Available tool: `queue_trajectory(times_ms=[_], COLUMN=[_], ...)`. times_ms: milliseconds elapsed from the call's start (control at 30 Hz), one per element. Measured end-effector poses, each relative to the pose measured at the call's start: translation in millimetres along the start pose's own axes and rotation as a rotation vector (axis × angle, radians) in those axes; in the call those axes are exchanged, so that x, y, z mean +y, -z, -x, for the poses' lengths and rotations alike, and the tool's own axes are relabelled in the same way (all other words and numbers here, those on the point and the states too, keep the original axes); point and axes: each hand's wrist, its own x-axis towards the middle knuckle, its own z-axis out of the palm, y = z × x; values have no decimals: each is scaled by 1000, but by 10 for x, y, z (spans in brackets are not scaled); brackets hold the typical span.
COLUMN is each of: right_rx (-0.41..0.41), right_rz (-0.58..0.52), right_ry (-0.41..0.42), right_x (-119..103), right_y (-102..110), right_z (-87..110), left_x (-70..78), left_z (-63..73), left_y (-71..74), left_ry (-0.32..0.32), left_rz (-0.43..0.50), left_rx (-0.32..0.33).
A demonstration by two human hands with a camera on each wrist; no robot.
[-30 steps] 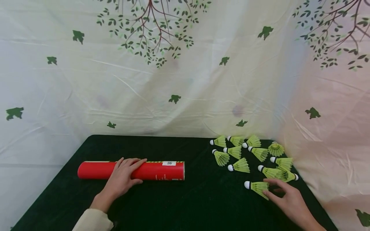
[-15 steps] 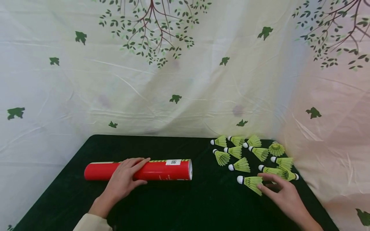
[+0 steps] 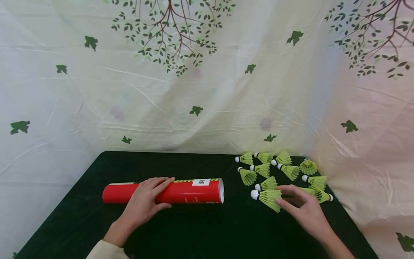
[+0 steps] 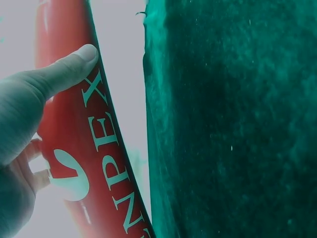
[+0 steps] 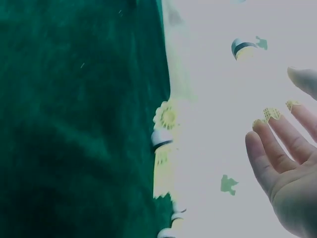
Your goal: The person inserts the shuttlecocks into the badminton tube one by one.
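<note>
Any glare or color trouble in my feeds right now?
Head: tube clear, cloth very dark; left wrist: backdrop blown out, cloth tinted teal; right wrist: backdrop also washed out, swallowing most of the held shuttlecock.

The tube (image 3: 191,194) is red, the shuttlecocks (image 3: 268,199) yellow and white, the tabletop (image 3: 207,230) dark green, the backdrop (image 3: 223,90) leaf-printed.

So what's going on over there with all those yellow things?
Someone is handling badminton gear at a dark green table. Their left grip has hold of a red tube, kept sideways. Their right grip pinches one yellow shuttlecock by its skirt, with the white tip pointing toward the tube, but the two aren't touching. The other shuttlecocks lie loosely grouped at the table's far right.
</note>
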Motion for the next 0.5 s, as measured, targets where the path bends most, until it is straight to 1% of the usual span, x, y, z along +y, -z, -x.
queue_trajectory(times_ms=[200, 500], right_rx=[-22, -78], right_rz=[-61, -173], right_ry=[43, 53], right_x=[-120, -306], right_y=[-103, -294], right_z=[-82, -155], left_x=[31, 75], left_z=[0, 6], left_y=[-33, -44], left_ry=[6, 7], left_rz=[-11, -17], left_rx=[-17, -30])
